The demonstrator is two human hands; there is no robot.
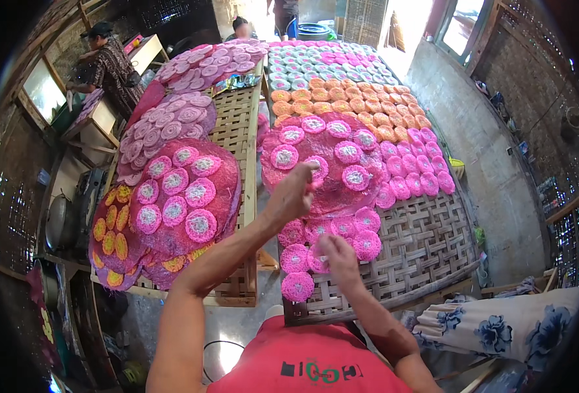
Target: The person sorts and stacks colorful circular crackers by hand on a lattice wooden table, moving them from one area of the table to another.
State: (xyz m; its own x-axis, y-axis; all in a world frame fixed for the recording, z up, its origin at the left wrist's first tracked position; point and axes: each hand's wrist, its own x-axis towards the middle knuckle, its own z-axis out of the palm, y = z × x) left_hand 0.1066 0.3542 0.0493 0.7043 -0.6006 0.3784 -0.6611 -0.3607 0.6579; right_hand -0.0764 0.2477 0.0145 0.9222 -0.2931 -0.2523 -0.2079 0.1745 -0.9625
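My left hand has its fingertips closed on the edge of a pink lacy cracker disc with a white centre. Similar pink-and-white discs lie spaced around it on a round red mesh sheet. Below and to the right, my right hand is over a cluster of pink discs on a woven bamboo rack. Its fingers are curled beside one pink disc and partly cover it; whether they grip it is unclear. The mesh sheet rests across part of the rack.
Orange discs and pale green-and-pink discs cover the rack's far part. On a second rack at left are stacked red mesh sheets bearing discs. A person stands far left, others behind. Flowered cloth hangs at lower right.
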